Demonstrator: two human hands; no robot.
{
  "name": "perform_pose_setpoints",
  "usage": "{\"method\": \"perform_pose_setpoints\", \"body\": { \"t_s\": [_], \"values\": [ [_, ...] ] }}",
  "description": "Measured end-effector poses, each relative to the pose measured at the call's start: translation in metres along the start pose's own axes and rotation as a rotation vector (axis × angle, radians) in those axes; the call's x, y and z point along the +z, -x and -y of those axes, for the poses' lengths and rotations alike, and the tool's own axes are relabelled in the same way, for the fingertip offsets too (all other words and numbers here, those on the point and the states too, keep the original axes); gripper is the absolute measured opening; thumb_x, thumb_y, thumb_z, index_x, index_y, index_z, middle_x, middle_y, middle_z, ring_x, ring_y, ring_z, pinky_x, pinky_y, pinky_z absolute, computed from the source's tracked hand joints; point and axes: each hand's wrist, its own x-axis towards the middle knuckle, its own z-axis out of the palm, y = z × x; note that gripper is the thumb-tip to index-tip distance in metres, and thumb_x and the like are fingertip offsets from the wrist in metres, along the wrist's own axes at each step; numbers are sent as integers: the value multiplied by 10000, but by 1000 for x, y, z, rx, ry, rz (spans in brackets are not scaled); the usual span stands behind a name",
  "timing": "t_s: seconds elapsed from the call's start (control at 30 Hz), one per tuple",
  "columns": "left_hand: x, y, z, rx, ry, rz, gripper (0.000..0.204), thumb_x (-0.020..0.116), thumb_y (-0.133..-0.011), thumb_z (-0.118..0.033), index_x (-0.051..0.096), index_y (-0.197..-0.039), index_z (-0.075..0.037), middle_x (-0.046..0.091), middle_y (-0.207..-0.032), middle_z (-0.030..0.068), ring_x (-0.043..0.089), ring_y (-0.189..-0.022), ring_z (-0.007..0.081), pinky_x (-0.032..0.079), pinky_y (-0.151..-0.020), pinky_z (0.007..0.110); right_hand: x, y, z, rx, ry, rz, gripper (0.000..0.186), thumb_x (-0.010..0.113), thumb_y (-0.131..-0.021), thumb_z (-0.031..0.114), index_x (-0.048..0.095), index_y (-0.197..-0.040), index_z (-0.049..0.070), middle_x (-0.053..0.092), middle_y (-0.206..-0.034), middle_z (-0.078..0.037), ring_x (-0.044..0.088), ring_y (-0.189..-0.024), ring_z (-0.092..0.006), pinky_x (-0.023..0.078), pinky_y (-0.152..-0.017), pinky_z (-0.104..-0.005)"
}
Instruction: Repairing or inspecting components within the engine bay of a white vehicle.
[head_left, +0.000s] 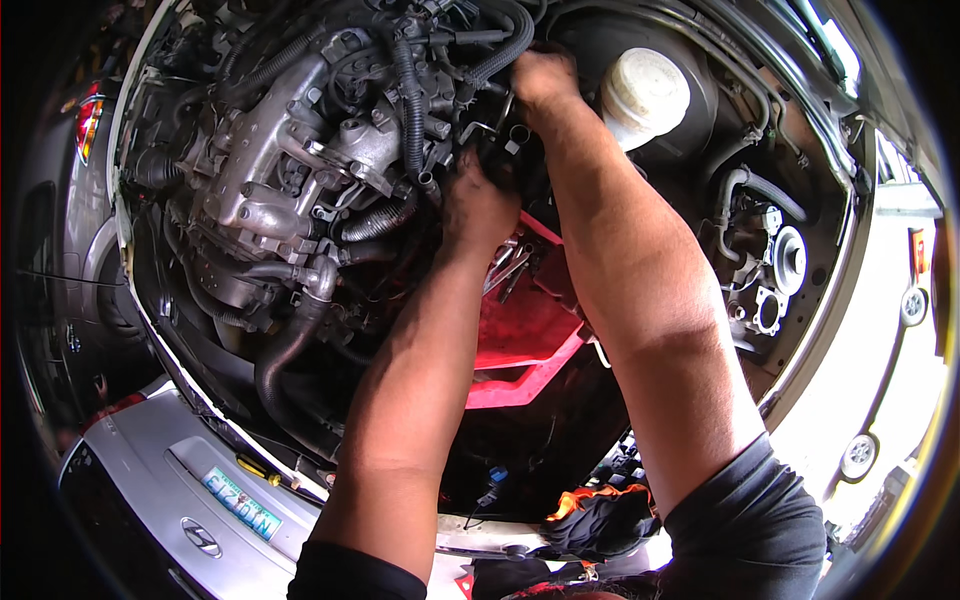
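Both my arms reach deep into an open engine bay. My left hand (478, 205) is curled beside the engine (290, 150), its fingertips lost in dark shadow near a bent metal piece (478, 130). Farther in and to the right, my right hand (545, 80) is closed next to a ribbed black hose (505, 55). A thin metal rod (508, 106) shows just below its fingers. What either hand grips is hidden. Under my forearms lies a red plastic tray (530, 385), with several metal hand tools (515, 268) in it, some looking like wrenches.
A white reservoir (645, 95) stands close to my right forearm. Bare metal parts with a pulley (789, 260) lie at the bay's right side. A thick black hose (285, 370) curves at the left. Near the front edge are a yellow-handled tool (258, 470) and a dark cloth (600, 522).
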Motion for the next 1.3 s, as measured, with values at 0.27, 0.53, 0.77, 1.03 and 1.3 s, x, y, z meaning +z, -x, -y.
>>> {"method": "perform_pose_setpoints", "body": {
  "t_s": [0.27,0.53,0.77,1.03,1.3],
  "values": [
    [-4,0,-3,8,50,-97,487,553,-926,-214,482,-1345,24,604,-1213,292,583,-1129,452,463,-980,477,-3,-1,7,-257,876,139,441,715,-687,25,649,-1118,92,683,-1131,-145,637,-1103,-321,514,-943,-382],
    [1,-3,-4,-71,81,-113,414,513,-943,-174,534,-1305,23,615,-1212,276,591,-1134,432,470,-979,464,-1,-1,16,-513,1336,110,341,465,-882,133,724,-1104,130,681,-1207,-74,645,-1132,-204,515,-957,-344],
    [3,-4,-4,-82,160,-95,389,528,-944,-182,570,-1270,26,632,-1195,257,607,-1120,417,482,-961,444,-2,1,8,-446,979,49,317,455,-906,140,707,-1098,135,689,-1182,-22,622,-1146,-164,481,-991,-268],
    [4,-2,2,-65,105,-131,399,538,-940,-197,571,-1279,10,642,-1175,251,615,-1105,415,488,-949,444,2,9,18,-132,536,130,321,415,-976,219,691,-1125,154,678,-1199,-10,610,-1148,-144,443,-1034,-233],
    [6,-1,0,7,64,-168,401,550,-926,-194,572,-1283,-12,651,-1144,250,627,-1057,431,501,-916,467,-6,1,9,-609,1269,59,292,455,-943,177,702,-1099,175,691,-1171,20,623,-1129,-141,477,-997,-235]
  ]
}}
